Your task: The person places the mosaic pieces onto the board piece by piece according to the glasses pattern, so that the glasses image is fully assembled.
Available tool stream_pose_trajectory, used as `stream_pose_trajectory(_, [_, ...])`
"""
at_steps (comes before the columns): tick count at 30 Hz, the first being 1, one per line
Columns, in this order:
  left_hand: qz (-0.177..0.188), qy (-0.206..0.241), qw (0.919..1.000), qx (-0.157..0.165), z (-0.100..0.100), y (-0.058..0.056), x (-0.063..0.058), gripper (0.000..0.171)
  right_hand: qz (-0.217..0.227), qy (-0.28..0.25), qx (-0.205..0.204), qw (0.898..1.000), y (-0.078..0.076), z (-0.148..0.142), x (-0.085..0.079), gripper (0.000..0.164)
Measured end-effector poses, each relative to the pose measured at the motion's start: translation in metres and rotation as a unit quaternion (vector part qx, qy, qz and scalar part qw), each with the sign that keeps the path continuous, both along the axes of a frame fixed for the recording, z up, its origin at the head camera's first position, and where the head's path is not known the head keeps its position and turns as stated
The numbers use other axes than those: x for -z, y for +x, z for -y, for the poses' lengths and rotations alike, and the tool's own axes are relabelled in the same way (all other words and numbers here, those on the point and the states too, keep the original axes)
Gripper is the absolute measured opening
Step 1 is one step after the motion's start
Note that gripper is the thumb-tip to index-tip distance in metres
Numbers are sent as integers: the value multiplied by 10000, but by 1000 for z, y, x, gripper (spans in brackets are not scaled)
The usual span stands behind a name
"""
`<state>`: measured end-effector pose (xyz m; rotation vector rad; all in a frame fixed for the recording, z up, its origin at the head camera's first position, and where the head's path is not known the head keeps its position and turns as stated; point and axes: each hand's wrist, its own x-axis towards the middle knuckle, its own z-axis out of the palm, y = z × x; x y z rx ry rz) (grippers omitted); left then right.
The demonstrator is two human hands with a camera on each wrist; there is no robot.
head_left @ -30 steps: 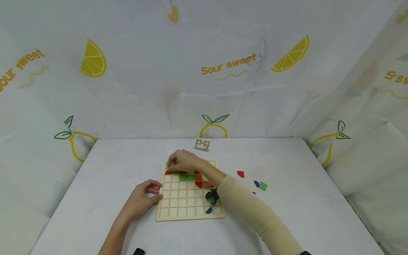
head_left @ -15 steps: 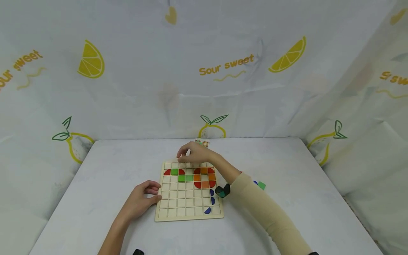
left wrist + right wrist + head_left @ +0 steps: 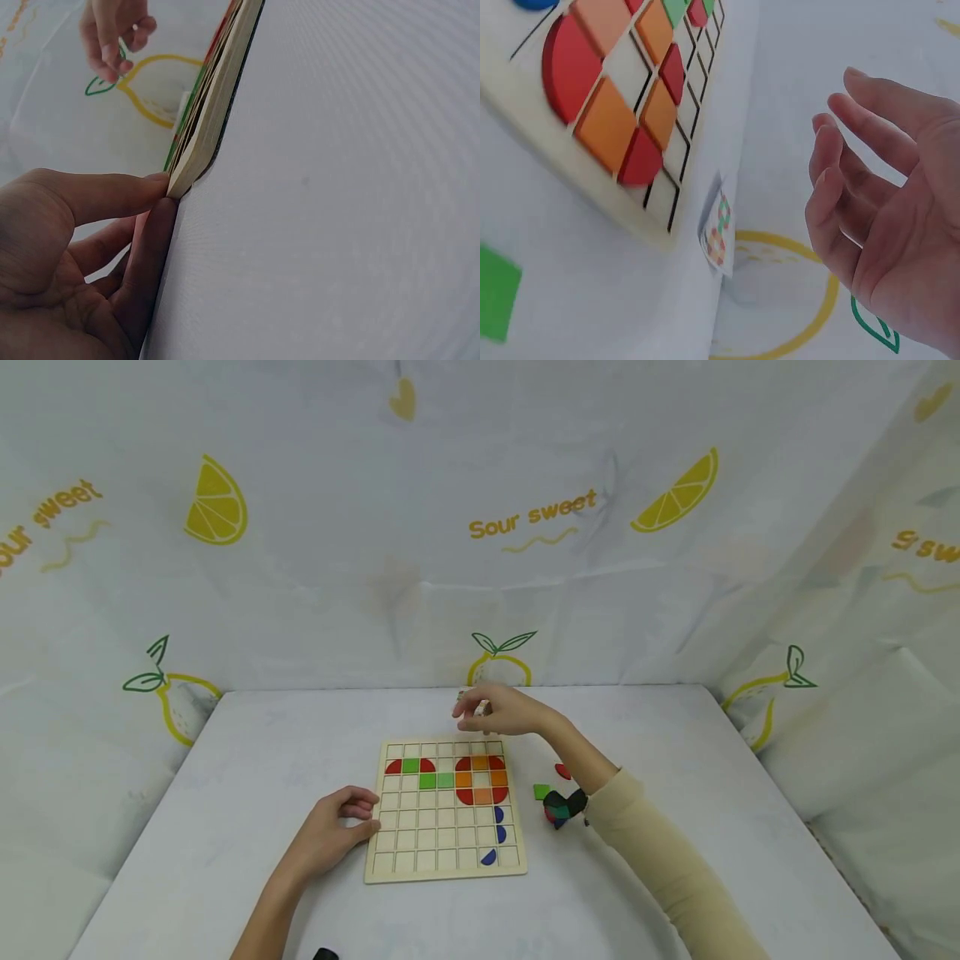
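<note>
My left hand (image 3: pixel 341 828) rests at the left side of a wooden grid board (image 3: pixel 427 839), its thumb and fingertips touching the edge; the left wrist view shows the thumb (image 3: pixel 120 193) right at the board's corner. Set in the grid are red rounded tiles (image 3: pixel 463 796), orange square tiles (image 3: pixel 480 763), green square tiles (image 3: pixel 427 781) and blue half-round tiles (image 3: pixel 488 857). Beyond the board's far edge, my right hand (image 3: pixel 504 710) hovers with loosely bent fingers and nothing between them. It partly hides a small pattern card (image 3: pixel 717 229).
Right of the board lie a loose green square tile (image 3: pixel 542 792) and a red tile (image 3: pixel 562 771). A dark wrist camera (image 3: pixel 564 806) on the right arm covers other pieces there. A white curtain with lemon prints (image 3: pixel 375 568) stands behind the table.
My right hand has lifted off the red and green tiles at the board's upper left and moved right and away, over the card. My left hand stays at the edge.
</note>
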<state>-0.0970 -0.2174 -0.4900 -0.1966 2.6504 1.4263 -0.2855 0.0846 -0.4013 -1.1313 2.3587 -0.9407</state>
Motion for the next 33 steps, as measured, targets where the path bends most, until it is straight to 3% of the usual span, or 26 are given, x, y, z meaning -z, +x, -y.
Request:
stream_pose_trajectory(8, [0, 0, 10000, 6, 0, 0, -2, 35, 7, 133, 499, 9987, 10, -37, -12, 25])
stream_pose_trajectory(15, [-9, -35, 10000, -12, 0, 0, -1, 34, -119, 642, 648, 9958, 23, -68, -14, 25])
stream_pose_trajectory(21, [-21, -72, 10000, -30, 1, 1, -1, 34, 196, 938, 623, 9934, 34, -88, 0, 27])
stream_pose_trajectory(33, [-7, -46, 10000, -13, -1, -1, 1, 34, 719, 985, 465, 9914, 49, -114, 35, 27])
